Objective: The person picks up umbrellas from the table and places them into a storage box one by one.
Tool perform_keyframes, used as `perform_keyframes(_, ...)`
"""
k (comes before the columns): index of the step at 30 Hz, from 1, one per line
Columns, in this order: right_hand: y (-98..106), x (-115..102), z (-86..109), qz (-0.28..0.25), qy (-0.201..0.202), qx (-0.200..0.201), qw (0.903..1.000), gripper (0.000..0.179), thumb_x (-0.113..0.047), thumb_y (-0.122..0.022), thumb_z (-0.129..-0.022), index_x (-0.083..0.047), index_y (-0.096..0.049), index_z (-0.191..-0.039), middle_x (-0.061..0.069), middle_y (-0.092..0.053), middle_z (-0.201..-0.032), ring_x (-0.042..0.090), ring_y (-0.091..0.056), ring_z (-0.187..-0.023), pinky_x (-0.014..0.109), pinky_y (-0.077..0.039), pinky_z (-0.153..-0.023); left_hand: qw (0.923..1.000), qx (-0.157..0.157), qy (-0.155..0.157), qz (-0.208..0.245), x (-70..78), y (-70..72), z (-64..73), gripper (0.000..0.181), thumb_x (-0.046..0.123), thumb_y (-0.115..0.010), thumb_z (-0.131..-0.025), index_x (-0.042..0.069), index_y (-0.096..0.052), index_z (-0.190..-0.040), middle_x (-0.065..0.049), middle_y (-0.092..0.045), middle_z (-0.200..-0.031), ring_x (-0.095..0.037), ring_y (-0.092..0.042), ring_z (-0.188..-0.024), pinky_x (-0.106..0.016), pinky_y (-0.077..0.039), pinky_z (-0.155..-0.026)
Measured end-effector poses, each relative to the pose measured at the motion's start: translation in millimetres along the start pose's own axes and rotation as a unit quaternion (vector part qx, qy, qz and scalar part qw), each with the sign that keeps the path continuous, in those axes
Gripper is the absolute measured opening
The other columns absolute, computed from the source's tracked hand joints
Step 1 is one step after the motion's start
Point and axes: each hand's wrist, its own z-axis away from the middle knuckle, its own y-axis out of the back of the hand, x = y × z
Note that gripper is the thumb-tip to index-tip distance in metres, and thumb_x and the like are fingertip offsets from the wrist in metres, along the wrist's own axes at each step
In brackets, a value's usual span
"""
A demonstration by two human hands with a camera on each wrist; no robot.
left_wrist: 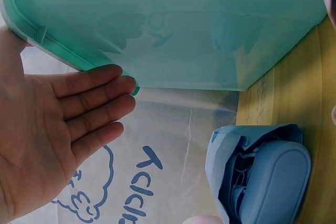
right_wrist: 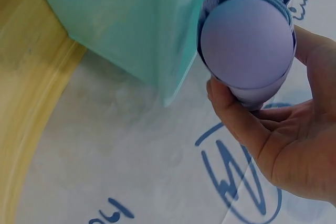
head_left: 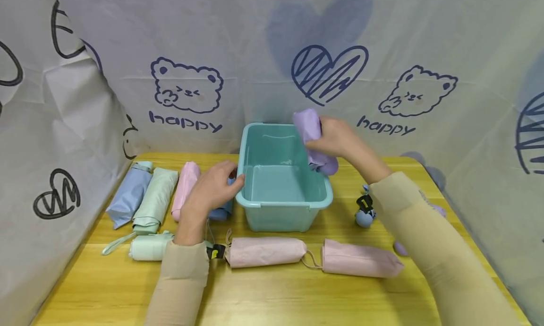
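My right hand (head_left: 335,136) grips a folded purple umbrella (head_left: 307,124), holding it tilted over the right rim of a teal plastic bin (head_left: 278,217). In the right wrist view the umbrella's round handle end (right_wrist: 247,43) faces the camera, with fingers and thumb curled around its body. My left hand (head_left: 209,186) rests at the bin's left rim. The left wrist view shows the left fingers (left_wrist: 100,111) straight along the bin's outer side, the thumb partly hidden. A folded blue umbrella (left_wrist: 275,182) lies just left of the bin, below that hand.
Left of the bin lie folded umbrellas: blue (head_left: 129,193), mint (head_left: 156,198) and pink (head_left: 185,189). Another mint one (head_left: 148,247) and two pale pink ones (head_left: 267,252) (head_left: 361,259) line the front. A blue-handled umbrella (head_left: 364,216) lies right, with purple pieces (head_left: 400,248) partly behind my sleeve.
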Motion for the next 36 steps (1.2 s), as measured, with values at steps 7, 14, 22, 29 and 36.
perform_keyframes(7,-5.2,-19.9,-18.9,0.025,-0.012,-0.064,0.9975,0.043,-0.025,-0.076,-0.088,0.004,-0.058,-0.115,0.020,-0.067,-0.104,0.032,-0.068,-0.087,0.038,-0.060,-0.072,1.0000,-0.003,0.004,-0.003,0.7,0.0,-0.2,0.032,0.038,-0.055,-0.099,0.008,-0.066,-0.106,-0.012,-0.066,-0.104,-0.025,-0.057,-0.088,-0.042,-0.050,-0.079)
perform_keyframes(14,-14.8,-41.9,-37.8,0.078,-0.002,-0.104,0.9915,0.032,-0.029,-0.073,-0.086,-0.001,-0.062,-0.098,0.013,-0.066,-0.095,0.024,-0.062,-0.079,0.033,-0.053,-0.067,1.0000,-0.003,0.006,-0.002,0.8,0.1,1.3,0.034,0.038,-0.055,-0.099,0.008,-0.066,-0.108,-0.011,-0.066,-0.104,-0.025,-0.058,-0.090,-0.043,-0.051,-0.081)
perform_keyframes(22,-34.6,-60.0,-58.1,0.092,-0.009,-0.142,0.9856,0.028,-0.030,-0.072,-0.085,-0.005,-0.060,-0.090,0.009,-0.062,-0.086,0.017,-0.056,-0.065,0.030,-0.050,-0.059,1.0000,-0.004,-0.004,-0.002,0.1,0.6,0.2,0.033,0.037,-0.055,-0.099,0.007,-0.066,-0.107,-0.010,-0.065,-0.103,-0.025,-0.058,-0.089,-0.042,-0.051,-0.080)
perform_keyframes(29,-55.8,-68.3,-71.0,0.039,-0.056,-0.185,0.9803,0.031,-0.022,-0.073,-0.086,-0.003,-0.055,-0.101,0.012,-0.061,-0.095,0.017,-0.059,-0.066,0.032,-0.056,-0.063,0.9999,-0.002,-0.010,-0.003,-0.8,1.0,-0.2,0.031,0.036,-0.055,-0.099,0.008,-0.065,-0.105,-0.011,-0.066,-0.103,-0.025,-0.058,-0.087,-0.042,-0.051,-0.079)
perform_keyframes(36,-78.8,-65.9,-78.6,-0.017,-0.097,-0.229,0.9683,0.030,-0.015,-0.073,-0.084,-0.002,-0.056,-0.104,0.012,-0.062,-0.097,0.017,-0.061,-0.067,0.028,-0.056,-0.061,1.0000,-0.004,-0.009,0.000,0.1,0.6,0.7,0.030,0.036,-0.054,-0.099,0.008,-0.065,-0.104,-0.007,-0.064,-0.101,-0.024,-0.059,-0.088,-0.041,-0.052,-0.078)
